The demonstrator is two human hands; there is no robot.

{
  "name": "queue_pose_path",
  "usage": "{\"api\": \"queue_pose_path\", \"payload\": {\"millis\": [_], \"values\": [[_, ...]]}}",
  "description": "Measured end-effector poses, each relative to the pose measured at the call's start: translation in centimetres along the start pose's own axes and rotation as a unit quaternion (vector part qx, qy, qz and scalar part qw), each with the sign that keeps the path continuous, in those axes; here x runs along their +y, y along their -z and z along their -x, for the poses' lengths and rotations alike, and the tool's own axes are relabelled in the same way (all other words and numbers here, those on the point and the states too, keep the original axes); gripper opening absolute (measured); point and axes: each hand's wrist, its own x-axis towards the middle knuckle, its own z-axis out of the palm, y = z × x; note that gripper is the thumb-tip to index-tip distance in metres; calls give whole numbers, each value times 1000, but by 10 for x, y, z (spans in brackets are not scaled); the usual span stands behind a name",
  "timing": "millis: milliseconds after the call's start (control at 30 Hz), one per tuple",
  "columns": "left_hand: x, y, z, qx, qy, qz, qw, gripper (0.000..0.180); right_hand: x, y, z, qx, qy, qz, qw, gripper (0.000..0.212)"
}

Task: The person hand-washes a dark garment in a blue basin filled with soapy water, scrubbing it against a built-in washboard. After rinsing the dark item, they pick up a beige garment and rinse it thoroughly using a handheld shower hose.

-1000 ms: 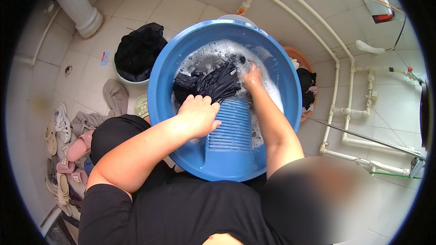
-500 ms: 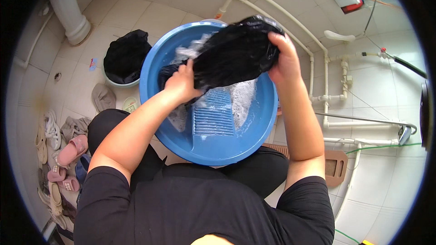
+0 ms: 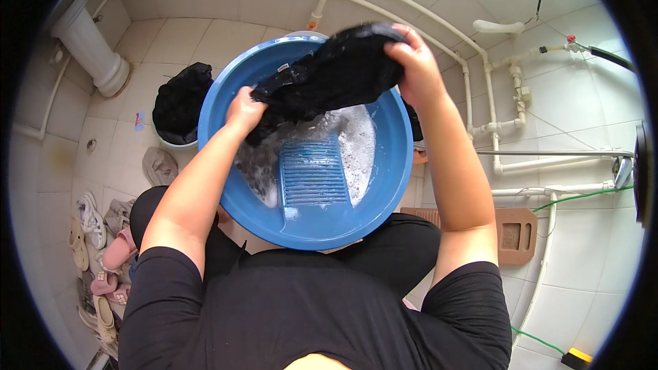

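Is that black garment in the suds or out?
Mostly out: left hand and right hand hold the black garment up; whether its lower edge touches the suds is unclear.

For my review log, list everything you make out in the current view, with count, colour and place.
garment: 1, black, held over the blue basin
blue basin: 1, blue, before the person
washboard: 1, blue, inside that basin
suds: one mass, white, around the washboard
small basin: 1, pale, left floor
dark cloth: uncountable, black, in the small basin
footwear: several, mostly pink and pale, lower left
pedestal: 1, white, upper left
pipes: several, white, along walls
board: 1, brown, right floor
left hand: 1, bare, garment's left end
right hand: 1, bare, garment's right end
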Motion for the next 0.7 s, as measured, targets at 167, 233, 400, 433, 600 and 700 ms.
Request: {"api": "queue_pose_path", "payload": {"millis": [167,233,400,433,600,700], "values": [[37,10,19,-78,-70,-266,958,64,127,62,21,22,-10,509,860,52],[44,-5,21,-86,-192,-272,939,71,153,38,29,45,-52,618,783,64],[41,-49,8,-167,-210,-415,869,55,217,18,30,-79,-127,709,690,76],[36,-54,4,-176,-209,-403,874,55,226,20,31,-77,-121,707,692,75],[4,-68,-24,-275,-182,-219,918,54,278,64,32,-71,-80,560,822,76],[-19,-80,-43,-326,-220,-158,906,56,302,80,21,-147,-51,618,770,71]]}}
